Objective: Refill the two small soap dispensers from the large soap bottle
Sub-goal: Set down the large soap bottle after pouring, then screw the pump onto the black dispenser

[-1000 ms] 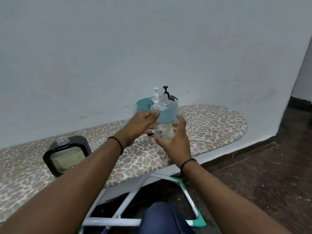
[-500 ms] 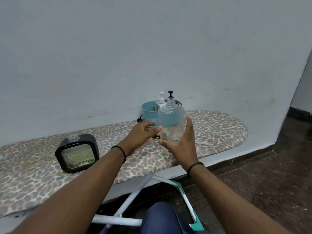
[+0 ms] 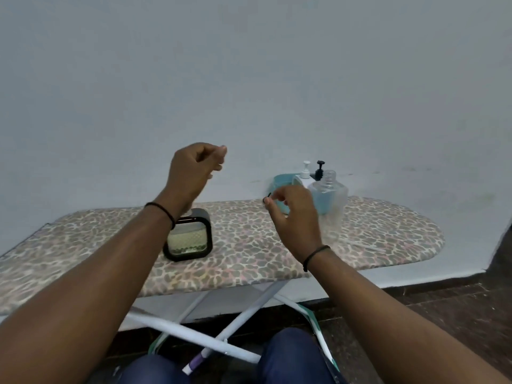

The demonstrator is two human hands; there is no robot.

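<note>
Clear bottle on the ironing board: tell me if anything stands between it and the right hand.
Nothing visible does. The right hand hovers just left of the clear bottle, which stands upright with its neck uncapped. The teal caddy sits behind them, not between.

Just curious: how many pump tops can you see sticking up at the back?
2: a white pump and a black pump, side by side behind the clear bottle, beside the teal tub. Others may be hidden.
</note>
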